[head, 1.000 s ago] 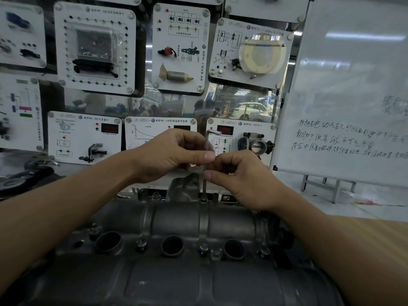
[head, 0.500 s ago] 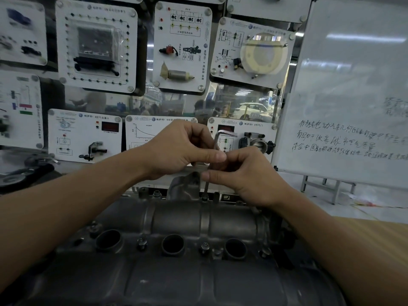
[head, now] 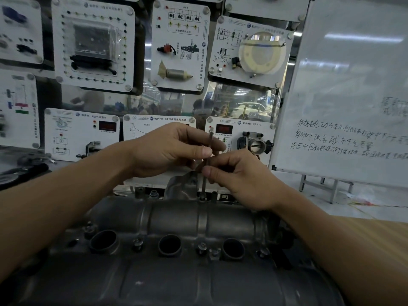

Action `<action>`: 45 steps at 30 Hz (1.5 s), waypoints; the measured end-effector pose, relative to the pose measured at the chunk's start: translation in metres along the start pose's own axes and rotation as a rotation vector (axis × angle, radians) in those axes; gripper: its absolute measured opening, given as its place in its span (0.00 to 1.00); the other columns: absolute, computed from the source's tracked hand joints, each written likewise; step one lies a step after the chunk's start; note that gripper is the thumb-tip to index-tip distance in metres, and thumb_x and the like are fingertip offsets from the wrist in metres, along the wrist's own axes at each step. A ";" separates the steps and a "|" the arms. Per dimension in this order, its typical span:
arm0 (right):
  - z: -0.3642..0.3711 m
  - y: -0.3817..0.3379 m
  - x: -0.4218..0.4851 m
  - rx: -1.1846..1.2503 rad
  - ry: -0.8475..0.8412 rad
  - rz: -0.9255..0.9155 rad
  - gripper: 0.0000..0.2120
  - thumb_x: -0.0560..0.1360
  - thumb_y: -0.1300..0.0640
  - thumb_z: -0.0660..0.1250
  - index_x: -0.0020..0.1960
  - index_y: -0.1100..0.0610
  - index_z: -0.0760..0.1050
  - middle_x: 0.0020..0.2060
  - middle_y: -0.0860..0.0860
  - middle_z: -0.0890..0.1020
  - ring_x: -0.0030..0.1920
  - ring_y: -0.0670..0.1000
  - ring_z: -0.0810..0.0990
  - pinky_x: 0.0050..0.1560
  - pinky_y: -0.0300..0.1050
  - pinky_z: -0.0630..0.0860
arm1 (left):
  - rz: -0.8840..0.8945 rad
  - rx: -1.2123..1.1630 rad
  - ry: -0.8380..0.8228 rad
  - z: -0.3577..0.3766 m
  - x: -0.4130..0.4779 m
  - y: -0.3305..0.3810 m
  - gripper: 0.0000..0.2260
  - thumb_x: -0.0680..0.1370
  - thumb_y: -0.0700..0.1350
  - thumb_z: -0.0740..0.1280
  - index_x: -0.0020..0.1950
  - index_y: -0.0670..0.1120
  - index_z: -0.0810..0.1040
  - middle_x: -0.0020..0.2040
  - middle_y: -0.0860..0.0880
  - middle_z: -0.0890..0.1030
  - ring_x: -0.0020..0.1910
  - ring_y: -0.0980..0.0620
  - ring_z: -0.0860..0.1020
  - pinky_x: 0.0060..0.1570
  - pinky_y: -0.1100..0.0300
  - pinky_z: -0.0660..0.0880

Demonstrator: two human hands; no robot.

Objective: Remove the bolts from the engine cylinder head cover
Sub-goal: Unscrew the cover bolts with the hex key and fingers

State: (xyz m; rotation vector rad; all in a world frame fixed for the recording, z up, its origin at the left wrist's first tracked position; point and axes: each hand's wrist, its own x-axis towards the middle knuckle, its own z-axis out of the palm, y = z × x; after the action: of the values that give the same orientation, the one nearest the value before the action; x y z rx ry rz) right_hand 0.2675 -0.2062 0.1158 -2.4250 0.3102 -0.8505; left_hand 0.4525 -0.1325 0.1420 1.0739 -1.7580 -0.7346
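Note:
A grey metal cylinder head cover [head: 176,219] fills the lower middle of the head view, with three round plug wells along its front. A thin L-shaped hex key [head: 203,184] stands upright with its tip in a bolt [head: 202,198] on the cover's far edge. My left hand [head: 167,149] pinches the key's upper part between thumb and fingers. My right hand [head: 240,177] pinches the shaft just below. More bolts [head: 202,247] sit between the wells along the front row.
A wall of white training panels [head: 178,45] with car parts stands behind the engine. A whiteboard [head: 344,89] with handwriting stands on the right, on a metal stand. A wooden tabletop [head: 375,235] shows at the right edge.
Both hands have kept their hold on the hex key and turned it on the far bolt: its bent top arm has swung round between my fingers. The cover has not moved.

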 end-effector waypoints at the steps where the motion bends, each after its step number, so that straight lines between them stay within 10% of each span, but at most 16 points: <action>1: 0.000 0.000 0.000 -0.007 -0.005 0.008 0.14 0.80 0.59 0.65 0.40 0.66 0.77 0.28 0.60 0.69 0.28 0.53 0.64 0.30 0.47 0.61 | 0.005 0.015 0.017 0.001 0.000 0.000 0.10 0.72 0.44 0.72 0.52 0.47 0.86 0.49 0.46 0.85 0.49 0.49 0.80 0.54 0.52 0.77; 13: 0.000 0.005 0.003 0.108 0.102 -0.003 0.10 0.70 0.55 0.76 0.46 0.62 0.85 0.40 0.66 0.84 0.42 0.70 0.81 0.44 0.67 0.78 | 0.110 0.196 0.209 0.011 0.009 -0.003 0.14 0.65 0.47 0.77 0.36 0.41 0.75 0.32 0.47 0.77 0.31 0.54 0.74 0.32 0.64 0.73; 20: 0.000 0.002 0.002 0.024 0.042 -0.013 0.10 0.77 0.57 0.71 0.41 0.62 0.83 0.30 0.67 0.76 0.28 0.58 0.69 0.31 0.53 0.68 | 0.037 0.095 0.073 0.003 0.003 -0.002 0.08 0.70 0.47 0.76 0.47 0.47 0.84 0.41 0.46 0.80 0.42 0.48 0.76 0.41 0.55 0.72; 25: 0.002 -0.001 0.003 0.055 -0.019 0.000 0.22 0.80 0.59 0.66 0.31 0.42 0.81 0.25 0.54 0.67 0.26 0.48 0.63 0.28 0.41 0.61 | 0.006 0.079 -0.009 0.000 0.002 -0.002 0.10 0.74 0.45 0.72 0.55 0.45 0.85 0.47 0.46 0.83 0.41 0.53 0.76 0.43 0.56 0.72; 32: 0.001 0.001 0.000 0.070 0.108 -0.008 0.09 0.72 0.52 0.76 0.43 0.59 0.85 0.38 0.66 0.83 0.37 0.67 0.80 0.40 0.62 0.78 | 0.123 0.297 0.132 0.007 0.004 0.005 0.15 0.68 0.48 0.76 0.43 0.36 0.82 0.37 0.46 0.83 0.36 0.55 0.79 0.37 0.65 0.76; 39: 0.001 0.008 0.004 0.109 0.115 -0.045 0.09 0.72 0.59 0.76 0.45 0.66 0.83 0.41 0.73 0.80 0.40 0.75 0.77 0.42 0.69 0.76 | 0.136 0.342 0.120 0.015 0.005 0.008 0.24 0.66 0.52 0.77 0.41 0.31 0.74 0.40 0.30 0.76 0.38 0.33 0.75 0.42 0.43 0.77; 45: 0.000 0.006 0.003 0.005 0.040 -0.046 0.10 0.78 0.59 0.69 0.39 0.58 0.82 0.31 0.64 0.77 0.31 0.54 0.71 0.35 0.50 0.71 | 0.028 0.181 0.032 -0.002 -0.002 0.004 0.11 0.71 0.46 0.72 0.53 0.49 0.85 0.45 0.41 0.81 0.40 0.53 0.77 0.39 0.61 0.75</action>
State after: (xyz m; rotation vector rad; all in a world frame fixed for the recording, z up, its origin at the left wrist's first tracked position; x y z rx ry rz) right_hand 0.2694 -0.2128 0.1141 -2.4211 0.2681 -0.9193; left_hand 0.4534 -0.1291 0.1460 1.1730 -1.8350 -0.5458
